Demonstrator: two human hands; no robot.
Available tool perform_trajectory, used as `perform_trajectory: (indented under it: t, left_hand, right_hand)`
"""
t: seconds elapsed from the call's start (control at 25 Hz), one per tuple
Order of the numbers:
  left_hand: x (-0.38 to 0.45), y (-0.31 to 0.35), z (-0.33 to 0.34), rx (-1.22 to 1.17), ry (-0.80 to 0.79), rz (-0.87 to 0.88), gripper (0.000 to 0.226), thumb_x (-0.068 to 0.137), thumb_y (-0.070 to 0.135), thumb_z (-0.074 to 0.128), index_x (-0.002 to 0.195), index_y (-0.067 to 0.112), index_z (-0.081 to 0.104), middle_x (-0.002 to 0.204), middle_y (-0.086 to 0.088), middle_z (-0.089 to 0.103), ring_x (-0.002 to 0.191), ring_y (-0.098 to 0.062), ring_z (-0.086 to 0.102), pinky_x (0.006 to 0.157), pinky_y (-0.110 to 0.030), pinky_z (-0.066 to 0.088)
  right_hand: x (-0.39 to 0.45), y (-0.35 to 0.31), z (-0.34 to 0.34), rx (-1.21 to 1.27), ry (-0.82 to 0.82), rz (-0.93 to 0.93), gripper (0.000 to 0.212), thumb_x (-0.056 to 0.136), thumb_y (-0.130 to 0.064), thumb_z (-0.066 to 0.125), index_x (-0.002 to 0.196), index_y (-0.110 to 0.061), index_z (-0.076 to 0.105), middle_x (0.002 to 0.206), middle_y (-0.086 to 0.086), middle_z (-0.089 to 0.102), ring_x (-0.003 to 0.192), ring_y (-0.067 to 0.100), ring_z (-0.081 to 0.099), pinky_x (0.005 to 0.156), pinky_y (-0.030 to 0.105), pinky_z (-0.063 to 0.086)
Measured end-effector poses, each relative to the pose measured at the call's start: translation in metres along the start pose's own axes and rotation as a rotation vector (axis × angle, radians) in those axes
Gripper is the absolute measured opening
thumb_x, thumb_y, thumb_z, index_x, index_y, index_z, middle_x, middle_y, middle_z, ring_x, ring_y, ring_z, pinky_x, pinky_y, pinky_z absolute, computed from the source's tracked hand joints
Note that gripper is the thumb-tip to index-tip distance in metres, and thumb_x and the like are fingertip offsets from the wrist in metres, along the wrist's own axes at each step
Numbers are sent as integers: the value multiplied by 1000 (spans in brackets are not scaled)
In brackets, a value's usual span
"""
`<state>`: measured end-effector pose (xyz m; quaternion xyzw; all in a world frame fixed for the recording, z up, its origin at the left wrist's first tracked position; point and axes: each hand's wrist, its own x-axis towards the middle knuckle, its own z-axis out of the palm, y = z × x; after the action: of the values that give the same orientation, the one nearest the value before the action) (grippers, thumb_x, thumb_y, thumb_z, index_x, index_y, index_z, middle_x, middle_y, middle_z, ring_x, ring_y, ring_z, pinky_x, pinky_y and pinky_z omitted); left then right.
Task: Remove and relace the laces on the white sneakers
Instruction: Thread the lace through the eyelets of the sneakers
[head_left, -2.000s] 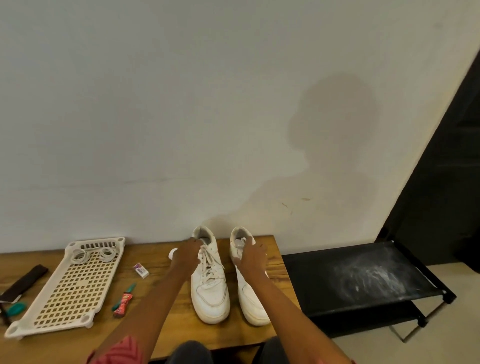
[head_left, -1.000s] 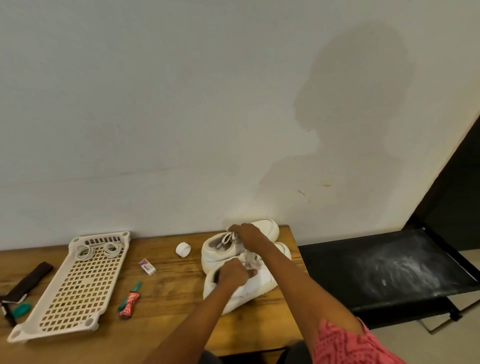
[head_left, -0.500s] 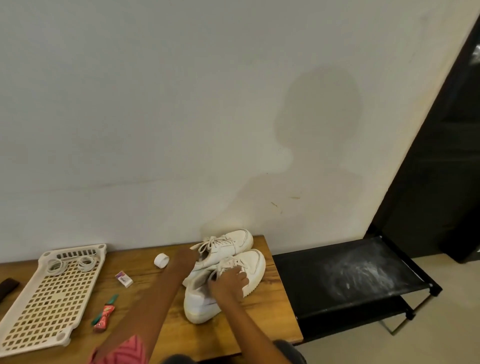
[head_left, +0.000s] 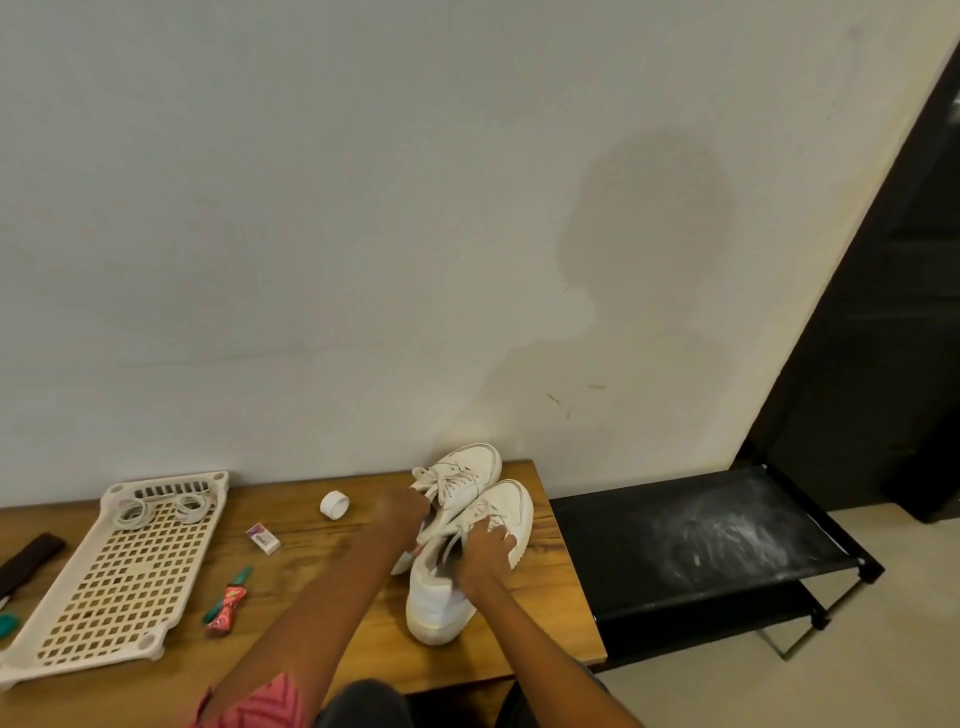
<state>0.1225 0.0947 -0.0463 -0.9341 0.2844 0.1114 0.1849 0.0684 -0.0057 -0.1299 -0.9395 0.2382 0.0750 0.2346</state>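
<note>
Both white sneakers (head_left: 470, 530) lie side by side at the right end of the wooden table (head_left: 322, 644), laces still threaded, so removal looks barely begun, with the left hand (head_left: 402, 519) and right hand (head_left: 485, 553) curled onto them.

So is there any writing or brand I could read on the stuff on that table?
Small white box: it bears a purple printed label, too small and blurred to read.
Red and green packet: it has printing on it, illegible.
White sneakers: no readable brand or lettering shows.
White perforated tray, white cap: no text visible.
</note>
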Motion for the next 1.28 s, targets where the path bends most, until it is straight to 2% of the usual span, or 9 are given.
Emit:
perform_trajectory:
  t: [0.16,0.36,0.44,0.52,0.64,0.72,0.8,0.96,1.28]
  left_hand:
    - [-9,13,2,42,12,-46,40,90,33,58,123,12,53,123,-5,59,113,-20,56,85,-26,44]
    - [-12,32,9,-233,-20,-76,51,85,44,62,122,11,52,122,-7,58,113,-23,55,88,-30,43]
    - [-17,42,9,-220,24,-72,51,85,46,61,119,10,54,119,-7,61,110,-22,57,86,-29,44]
    - [-20,42,16,-173,13,-62,60,79,52,65,121,11,53,121,-7,59,114,-22,54,88,-30,44]
    - [-28,39,31,-117,6,-90,60,81,49,64,127,14,49,127,-5,54,123,-24,45,98,-37,38]
    - [-28,47,39,-232,56,-93,46,86,46,58,120,15,54,121,-3,59,119,-22,50,99,-37,37]
    - [-31,56,43,-383,93,-100,35,91,37,54,116,14,57,117,-3,62,112,-20,56,94,-32,39]
    - [-42,67,36,-472,172,-149,23,95,25,49,112,13,59,114,-2,64,106,-17,59,81,-25,44]
    - [-37,147,-55,-422,347,-45,25,96,29,47,112,14,59,114,-1,64,105,-14,60,83,-22,46]
  right_hand:
    - [1,24,-16,-38,-7,-132,58,96,-24,50,147,-11,24,150,12,30,138,30,26,111,34,30]
    - [11,39,-43,42,29,-201,67,95,-17,53,150,-11,16,136,13,48,120,23,51,95,27,46]
    - [10,39,-48,100,24,-164,62,94,-22,56,146,-10,26,133,12,52,117,22,53,92,26,48]
    - [2,34,-53,-20,151,-166,46,94,-30,55,135,-11,42,127,9,54,115,20,51,87,25,48]
    - [-22,27,-46,-234,214,-255,44,99,-46,38,110,-10,61,102,7,61,97,17,54,70,25,44]
    - [-38,23,-34,-377,165,-325,49,100,-46,32,109,-7,61,107,10,62,104,23,53,84,32,40]
    - [-43,24,-26,-423,116,-359,41,98,-38,42,118,-6,58,123,14,55,119,28,44,97,37,38]
    - [-48,28,-48,-442,-15,-400,36,94,-29,54,119,-4,57,123,15,57,122,29,46,93,36,44]
    - [-50,99,-145,-300,221,-294,27,96,-21,50,118,-5,55,125,15,54,117,28,48,94,38,44]
